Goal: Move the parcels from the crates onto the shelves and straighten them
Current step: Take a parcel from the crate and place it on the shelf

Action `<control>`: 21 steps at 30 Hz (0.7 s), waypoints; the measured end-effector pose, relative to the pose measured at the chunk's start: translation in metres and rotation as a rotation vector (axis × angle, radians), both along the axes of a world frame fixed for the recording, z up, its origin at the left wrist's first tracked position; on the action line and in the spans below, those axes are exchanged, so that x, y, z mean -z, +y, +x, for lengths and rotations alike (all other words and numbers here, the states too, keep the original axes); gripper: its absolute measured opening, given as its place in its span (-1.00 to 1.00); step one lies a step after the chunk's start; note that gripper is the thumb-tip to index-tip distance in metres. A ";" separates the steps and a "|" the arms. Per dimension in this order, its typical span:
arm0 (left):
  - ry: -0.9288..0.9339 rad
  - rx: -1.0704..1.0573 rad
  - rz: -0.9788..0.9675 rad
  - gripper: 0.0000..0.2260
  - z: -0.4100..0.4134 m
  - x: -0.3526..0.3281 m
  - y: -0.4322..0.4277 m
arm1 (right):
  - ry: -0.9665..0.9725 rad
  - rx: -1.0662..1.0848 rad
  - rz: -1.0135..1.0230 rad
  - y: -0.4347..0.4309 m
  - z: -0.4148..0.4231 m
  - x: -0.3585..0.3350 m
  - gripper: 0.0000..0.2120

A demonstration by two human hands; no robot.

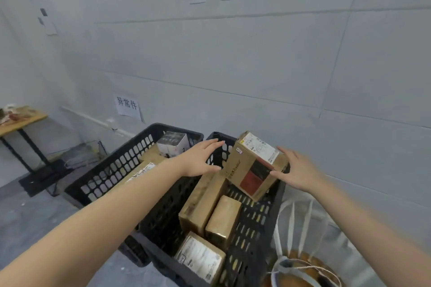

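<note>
Right hand (300,170), spread wide, touches the brown cardboard box (254,165) in the black plastic crate (254,228); left hand (198,158), also wide, just beside it.

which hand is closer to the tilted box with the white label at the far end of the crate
Right. The right hand touches the tilted box on its right side; the left hand is just left of it, with a small gap between.
</note>
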State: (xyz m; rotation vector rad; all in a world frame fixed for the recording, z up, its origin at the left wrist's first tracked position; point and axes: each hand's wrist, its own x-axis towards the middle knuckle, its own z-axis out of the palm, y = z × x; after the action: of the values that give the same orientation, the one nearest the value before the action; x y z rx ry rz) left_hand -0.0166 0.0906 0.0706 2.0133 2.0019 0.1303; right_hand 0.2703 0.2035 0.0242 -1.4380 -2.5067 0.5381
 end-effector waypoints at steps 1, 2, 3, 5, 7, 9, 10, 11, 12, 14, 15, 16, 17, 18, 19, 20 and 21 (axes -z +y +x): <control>-0.011 0.034 -0.007 -0.27 -0.008 0.003 0.015 | -0.002 0.035 -0.013 0.005 -0.005 0.003 -0.16; -0.026 0.067 -0.016 -0.26 -0.016 0.007 0.029 | 0.004 0.068 -0.027 0.009 -0.011 0.006 -0.15; -0.047 0.096 -0.026 -0.25 -0.025 0.012 0.043 | 0.016 0.096 -0.038 0.011 -0.016 0.009 -0.13; -0.091 0.146 -0.060 -0.22 -0.043 0.023 0.067 | 0.045 0.144 -0.064 0.015 -0.027 0.015 -0.11; -0.123 0.185 -0.090 -0.19 -0.058 0.034 0.087 | 0.052 0.196 -0.074 0.017 -0.034 0.023 -0.08; -0.146 0.220 -0.115 -0.17 -0.071 0.044 0.103 | 0.035 0.231 -0.077 0.021 -0.039 0.030 -0.05; -0.160 0.233 -0.123 -0.17 -0.078 0.050 0.109 | 0.022 0.244 -0.083 0.024 -0.041 0.034 -0.03; -0.181 0.236 -0.132 -0.17 -0.085 0.056 0.115 | 0.005 0.253 -0.089 0.027 -0.043 0.035 -0.01; -0.209 0.233 -0.148 -0.17 -0.092 0.064 0.119 | -0.009 0.262 -0.098 0.032 -0.045 0.037 0.01; -0.260 0.229 -0.180 -0.18 -0.104 0.080 0.125 | -0.020 0.280 -0.106 0.043 -0.051 0.038 0.04; -0.271 0.231 -0.190 -0.18 -0.108 0.088 0.127 | -0.022 0.284 -0.105 0.049 -0.055 0.038 0.05; -0.282 0.234 -0.193 -0.19 -0.111 0.094 0.129 | -0.023 0.285 -0.107 0.054 -0.058 0.037 0.06; -0.293 0.232 -0.192 -0.19 -0.112 0.100 0.131 | -0.024 0.283 -0.113 0.059 -0.062 0.038 0.07; -0.307 0.228 -0.181 -0.20 -0.113 0.104 0.133 | -0.026 0.276 -0.116 0.064 -0.064 0.039 0.07; -0.320 0.225 -0.166 -0.21 -0.113 0.109 0.135 | -0.033 0.265 -0.117 0.067 -0.067 0.041 0.07; -0.329 0.229 -0.150 -0.22 -0.113 0.112 0.136 | -0.044 0.253 -0.119 0.070 -0.069 0.044 0.07; -0.339 0.233 -0.133 -0.24 -0.113 0.114 0.137 | -0.056 0.242 -0.125 0.072 -0.070 0.045 0.07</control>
State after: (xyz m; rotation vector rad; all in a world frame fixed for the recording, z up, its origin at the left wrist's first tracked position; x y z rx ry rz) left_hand -0.1292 0.2273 -0.0433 1.9688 1.5218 0.2603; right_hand 0.2006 0.2759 -0.0211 -1.7950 -2.3286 0.6255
